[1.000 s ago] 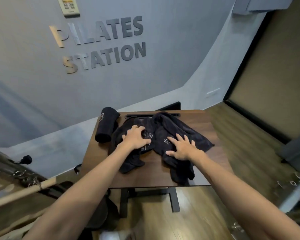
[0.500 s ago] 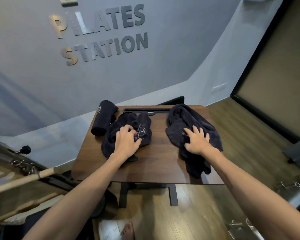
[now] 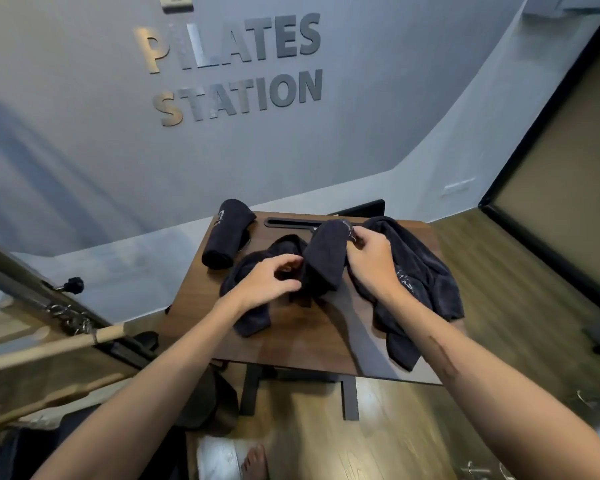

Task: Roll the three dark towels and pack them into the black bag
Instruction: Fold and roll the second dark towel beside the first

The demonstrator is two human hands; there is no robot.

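Observation:
Three dark towels lie on a small wooden table (image 3: 312, 341). One rolled towel (image 3: 226, 233) rests at the table's far left corner. A crumpled middle towel (image 3: 321, 258) is partly lifted: my right hand (image 3: 371, 258) pinches its upper corner, and my left hand (image 3: 271, 280) grips its fabric lower down. The third towel (image 3: 416, 282) lies loose on the right side, its end hanging over the front edge. A dark bag-like shape (image 3: 205, 400) sits under the table at the left, partly hidden by my left forearm.
A wall with "PILATES STATION" lettering stands behind the table. Pilates equipment with a wooden bar (image 3: 49, 351) and metal frame lies at the left. A slot (image 3: 288, 222) runs along the table's far edge. Wooden floor spreads to the right; a bare foot (image 3: 255, 462) shows below.
My right hand left the right towel and crossed to the middle towel. Both hands now hold that towel, with one corner raised off the table.

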